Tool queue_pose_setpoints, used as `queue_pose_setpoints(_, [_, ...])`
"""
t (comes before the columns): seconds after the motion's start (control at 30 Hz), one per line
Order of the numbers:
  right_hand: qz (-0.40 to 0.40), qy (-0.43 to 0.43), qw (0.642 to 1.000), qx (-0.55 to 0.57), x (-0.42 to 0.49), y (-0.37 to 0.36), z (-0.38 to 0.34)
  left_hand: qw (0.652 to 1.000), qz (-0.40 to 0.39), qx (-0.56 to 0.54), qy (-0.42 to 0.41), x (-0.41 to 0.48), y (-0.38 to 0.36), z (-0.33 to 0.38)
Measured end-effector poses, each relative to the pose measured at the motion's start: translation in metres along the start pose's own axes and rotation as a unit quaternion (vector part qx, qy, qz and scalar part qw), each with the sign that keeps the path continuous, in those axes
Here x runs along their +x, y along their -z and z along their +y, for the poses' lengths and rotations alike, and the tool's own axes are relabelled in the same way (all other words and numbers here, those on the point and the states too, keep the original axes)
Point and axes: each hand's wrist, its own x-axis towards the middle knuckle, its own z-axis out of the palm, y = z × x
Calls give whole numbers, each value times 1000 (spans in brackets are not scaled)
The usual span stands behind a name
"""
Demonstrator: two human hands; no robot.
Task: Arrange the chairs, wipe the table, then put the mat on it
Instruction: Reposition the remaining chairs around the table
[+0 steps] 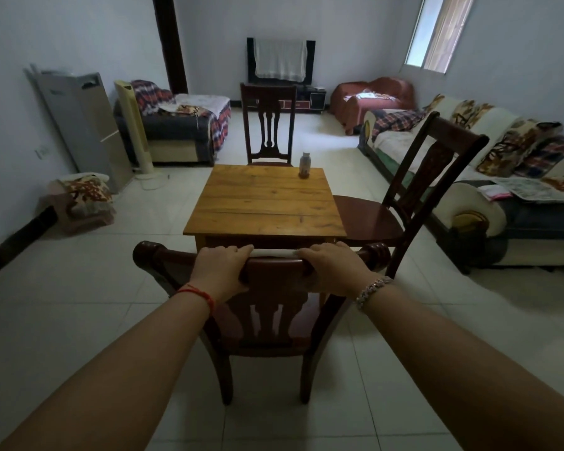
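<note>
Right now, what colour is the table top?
The table is yellowish-brown wood; the head view shows it.

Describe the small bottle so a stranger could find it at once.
Start at the wooden table in the middle of the room. The bottle stands upright near its far right corner. It is the only thing on the tabletop.

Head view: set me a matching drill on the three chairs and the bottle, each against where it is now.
1 near chair
2 far chair
3 side chair
4 bottle

A on the far right corner of the table
B top rail gripped by left hand and right hand
C angled, seat at the table's right edge
D straight, behind the table's far edge

Pairs: 1-B, 2-D, 3-C, 4-A
</note>
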Motion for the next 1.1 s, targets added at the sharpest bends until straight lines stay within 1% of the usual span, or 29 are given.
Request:
queue_pose_setpoints(0.1, [-12, -24, 1000, -10, 3, 4, 2, 1000, 11, -14, 5, 3, -3, -4])
queue_pose_setpoints(0.2, [-31, -28, 998, -37, 6, 7, -1, 1000, -10, -10, -27, 6, 1, -8])
queue_pose_setpoints(0.33, [-45, -33, 998, -33, 9, 9, -2, 998, -16, -6, -62, 9, 5, -12])
queue_pose_setpoints(0.47, [-33, -29, 998, -36, 10, 9, -3, 996, -26, -25, -85, 12, 6, -17])
queue_pose_setpoints(0.6, [-19, -27, 999, -40, 14, 8, -8, 995, -43, -23, -92, 16, 7, -25])
queue_pose_setpoints(0.73, [-12, -28, 999, -35, 18, 5, -11, 994, -45, -19, -94, 17, 8, -30])
queue_pose_setpoints(0.83, [-7, -11, 999, -40, 16, 8, -10, 995, -37, -15, -95, 17, 8, -29])
queue_pose_setpoints(1.1, [-30, 20, 997, -64, 22, 14, -6, 996, -9, -15, -85, 17, 6, -30])
